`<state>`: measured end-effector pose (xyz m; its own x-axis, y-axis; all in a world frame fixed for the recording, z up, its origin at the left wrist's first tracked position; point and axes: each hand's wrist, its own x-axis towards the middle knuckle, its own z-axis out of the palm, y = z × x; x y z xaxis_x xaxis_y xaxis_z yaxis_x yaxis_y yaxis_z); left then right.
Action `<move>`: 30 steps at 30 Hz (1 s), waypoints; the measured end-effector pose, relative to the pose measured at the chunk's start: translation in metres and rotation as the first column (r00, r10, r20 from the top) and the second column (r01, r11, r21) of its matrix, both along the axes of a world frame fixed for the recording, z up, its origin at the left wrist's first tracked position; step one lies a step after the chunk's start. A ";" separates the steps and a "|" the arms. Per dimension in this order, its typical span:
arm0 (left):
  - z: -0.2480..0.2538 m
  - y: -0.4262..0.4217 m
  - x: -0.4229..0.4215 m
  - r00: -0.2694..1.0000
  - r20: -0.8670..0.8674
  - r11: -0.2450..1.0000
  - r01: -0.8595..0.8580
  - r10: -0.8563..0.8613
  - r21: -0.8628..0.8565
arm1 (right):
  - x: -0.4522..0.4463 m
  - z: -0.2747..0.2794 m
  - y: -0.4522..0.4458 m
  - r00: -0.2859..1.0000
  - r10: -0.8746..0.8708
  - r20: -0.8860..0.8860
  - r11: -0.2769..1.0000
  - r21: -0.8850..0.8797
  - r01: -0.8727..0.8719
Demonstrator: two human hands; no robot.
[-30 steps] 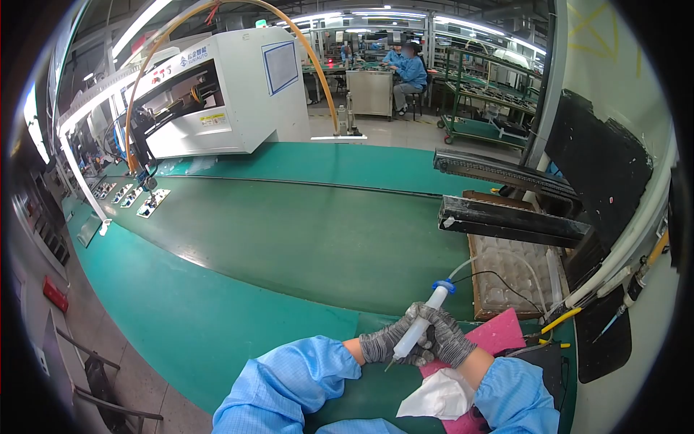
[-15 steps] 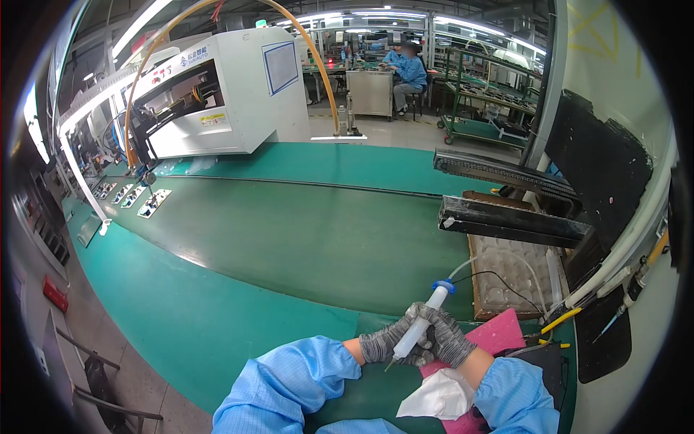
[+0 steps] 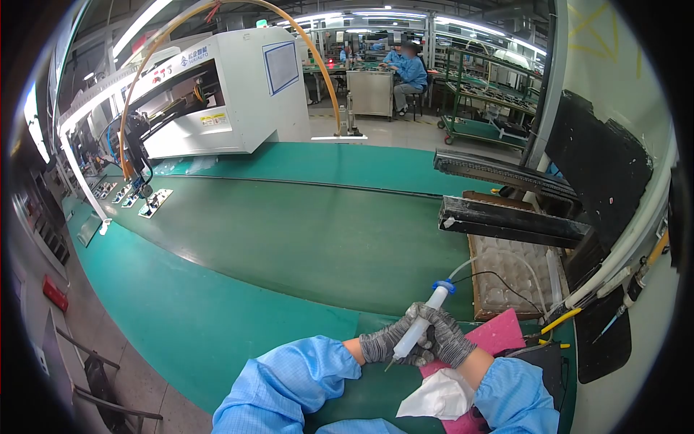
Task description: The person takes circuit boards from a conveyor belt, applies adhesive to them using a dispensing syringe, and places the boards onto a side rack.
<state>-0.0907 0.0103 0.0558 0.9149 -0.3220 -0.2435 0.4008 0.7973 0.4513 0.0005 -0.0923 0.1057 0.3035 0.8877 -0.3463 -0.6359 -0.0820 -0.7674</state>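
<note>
Between my two grey-gloved hands slants a white dispensing syringe (image 3: 415, 333), its blue cap (image 3: 444, 286) up to the right and its thin tip down to the left. My left hand (image 3: 387, 344) is closed around the barrel from the left. My right hand (image 3: 452, 338) closes on it from the other side, and the fingers of both hands meet and partly hide each other. A clear tube (image 3: 499, 253) runs off the cap. Under my right wrist lie a white tissue (image 3: 439, 396) and a pink cloth (image 3: 499, 332).
A green conveyor belt (image 3: 311, 239) crosses ahead, with circuit boards (image 3: 155, 203) at its far left under a white machine (image 3: 249, 94). Black rails (image 3: 513, 220) jut in from the right above a tray of round cups (image 3: 506, 278). A seated person (image 3: 410, 71) is far off.
The machine's dispensing head at the far left has shifted slightly over the boards. My hands and the syringe stay where they were.
</note>
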 end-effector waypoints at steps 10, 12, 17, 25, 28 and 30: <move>0.006 -0.001 -0.001 0.999 -0.043 0.998 0.003 0.000 0.066 | 0.004 -0.009 0.000 1.000 -0.023 -0.006 0.999 -0.030 0.023; 0.013 -0.002 -0.002 0.997 -0.075 0.997 -0.021 0.027 0.079 | 0.005 -0.013 -0.001 1.000 -0.007 -0.017 1.000 -0.010 0.007; -0.003 0.000 0.000 0.996 -0.079 0.999 -0.027 0.029 0.027 | 0.006 -0.014 -0.001 1.000 -0.002 -0.027 1.000 -0.004 0.002; 0.007 -0.002 -0.001 0.992 -0.061 0.992 -0.106 0.110 0.066 | 0.006 -0.011 -0.002 0.999 -0.021 -0.037 0.999 -0.040 0.019; 0.006 -0.001 0.002 0.986 -0.160 0.999 -0.029 0.035 0.038 | 0.004 -0.012 0.000 0.999 -0.052 -0.017 0.997 -0.056 0.051; 0.008 -0.002 0.000 0.989 -0.149 1.000 -0.017 0.015 -0.011 | 0.007 -0.016 -0.001 0.999 -0.032 -0.039 0.998 -0.048 0.030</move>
<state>-0.0904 0.0084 0.0638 0.8737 -0.3112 -0.3738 0.4499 0.8091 0.3780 0.0075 -0.0936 0.0894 0.3159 0.8604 -0.3998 -0.6682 -0.0974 -0.7375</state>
